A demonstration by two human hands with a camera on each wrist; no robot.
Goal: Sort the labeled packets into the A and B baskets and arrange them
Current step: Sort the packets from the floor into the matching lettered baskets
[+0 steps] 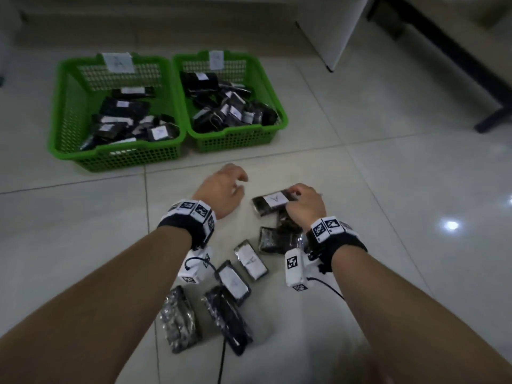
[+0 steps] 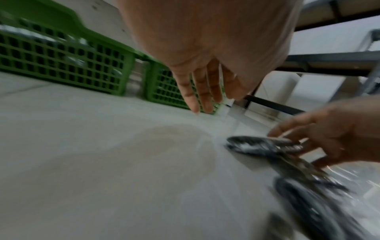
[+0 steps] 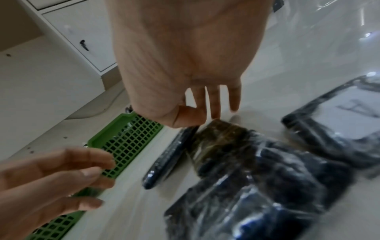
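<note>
Two green baskets stand on the tiled floor: basket A [image 1: 116, 159] on the left, basket B [image 1: 238, 137] to its right, both holding several dark packets. My right hand [image 1: 304, 203] grips the far edge of a dark packet with a white "A" label [image 1: 274, 200] atop a small pile. In the left wrist view that packet [image 2: 257, 144] is raised slightly in the right hand [image 2: 339, 133]. In the right wrist view the thumb presses on it edge-on [image 3: 170, 155]. My left hand [image 1: 227, 187] hovers just left of it, fingers [image 2: 201, 91] straight, holding nothing.
Several more packets lie near my wrists, two showing "A" labels [image 1: 250, 261] [image 1: 234, 282] and two face down [image 1: 180, 318] [image 1: 228, 320]. A white cabinet [image 1: 332, 29] and a dark table leg [image 1: 490, 117] stand at the back right. A black cable [image 1: 221, 364] trails down.
</note>
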